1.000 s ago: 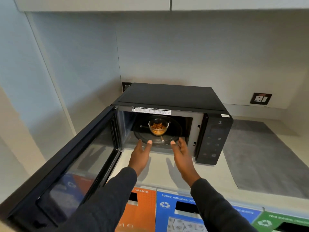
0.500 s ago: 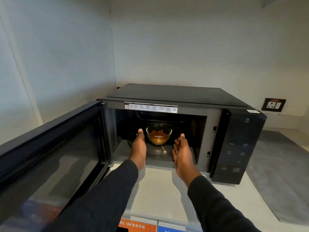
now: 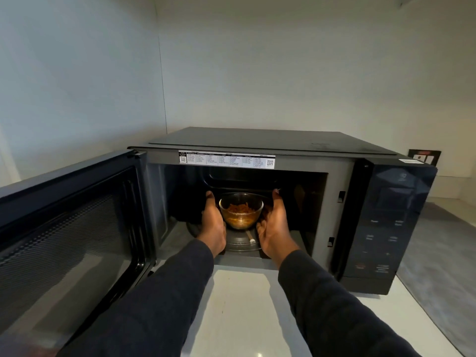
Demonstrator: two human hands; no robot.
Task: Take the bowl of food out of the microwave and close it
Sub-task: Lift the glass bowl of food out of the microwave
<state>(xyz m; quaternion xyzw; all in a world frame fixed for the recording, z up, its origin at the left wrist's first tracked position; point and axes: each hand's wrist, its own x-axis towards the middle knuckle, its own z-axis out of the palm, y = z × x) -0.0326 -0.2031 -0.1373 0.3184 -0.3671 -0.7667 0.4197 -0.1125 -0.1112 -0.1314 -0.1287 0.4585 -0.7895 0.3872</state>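
A clear glass bowl (image 3: 240, 212) of orange-brown food stands on the glass turntable (image 3: 239, 245) inside the black microwave (image 3: 270, 143). Both my hands are inside the cavity. My left hand (image 3: 213, 222) presses against the bowl's left side, thumb up. On the other side, my right hand (image 3: 274, 228) cups the bowl with fingers curled around its lower part. The bowl rests on the turntable. The microwave door (image 3: 69, 228) is swung wide open to the left.
The door sticks out toward me beside my left sleeve. The control panel (image 3: 386, 222) fills the microwave's right front. White counter (image 3: 239, 305) lies before the opening, a grey mat (image 3: 443, 266) to the right, a wall socket (image 3: 423, 157) behind.
Both hands have gone from the cavity's front edge deeper inside and closed in on the bowl's two sides. The camera has moved closer and lower.
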